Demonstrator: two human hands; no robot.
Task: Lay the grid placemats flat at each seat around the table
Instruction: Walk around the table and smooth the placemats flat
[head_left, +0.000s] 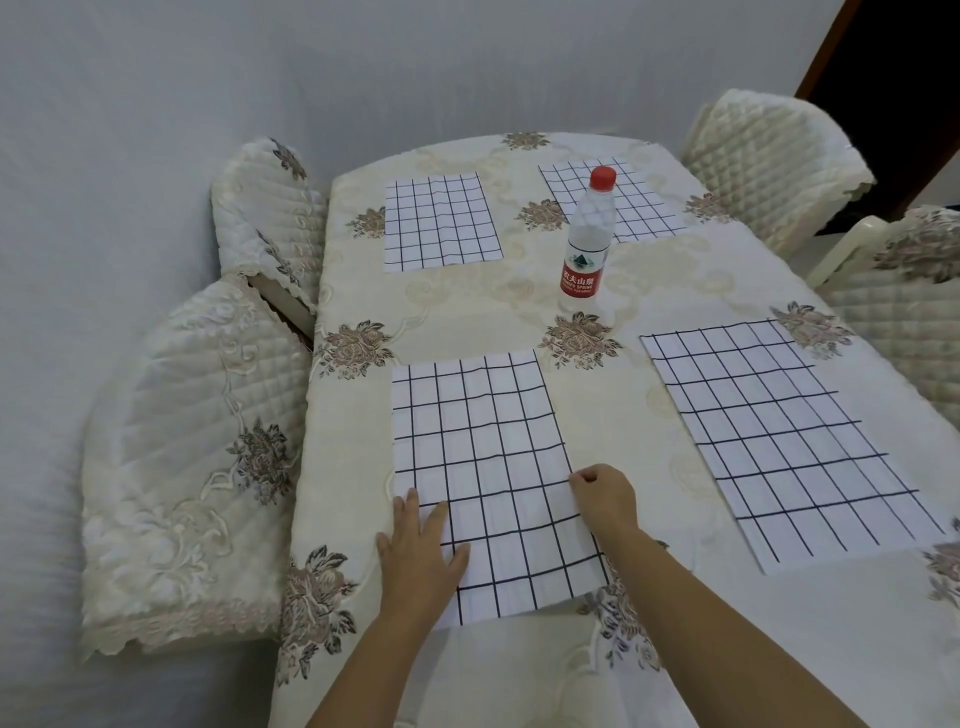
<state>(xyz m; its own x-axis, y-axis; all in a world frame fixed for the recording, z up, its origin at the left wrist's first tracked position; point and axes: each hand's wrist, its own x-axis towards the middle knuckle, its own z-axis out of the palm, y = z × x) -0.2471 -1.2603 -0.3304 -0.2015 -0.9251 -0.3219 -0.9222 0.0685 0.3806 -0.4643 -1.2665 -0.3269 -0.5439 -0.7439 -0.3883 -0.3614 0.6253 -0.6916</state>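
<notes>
Behind the near placemat, pressed by flat left hand and pinched by right hand, stands a "NONGFU SPRING" bottle.

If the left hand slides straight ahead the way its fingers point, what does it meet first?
Nothing stands in its way: the left hand would slide up the near-left placemat; past its far edge, bare tablecloth, probably then the far-left placemat.

The water bottle's red label reads 农夫山泉, with blurred Latin letters, perhaps "NONGFU SPRING".
</notes>
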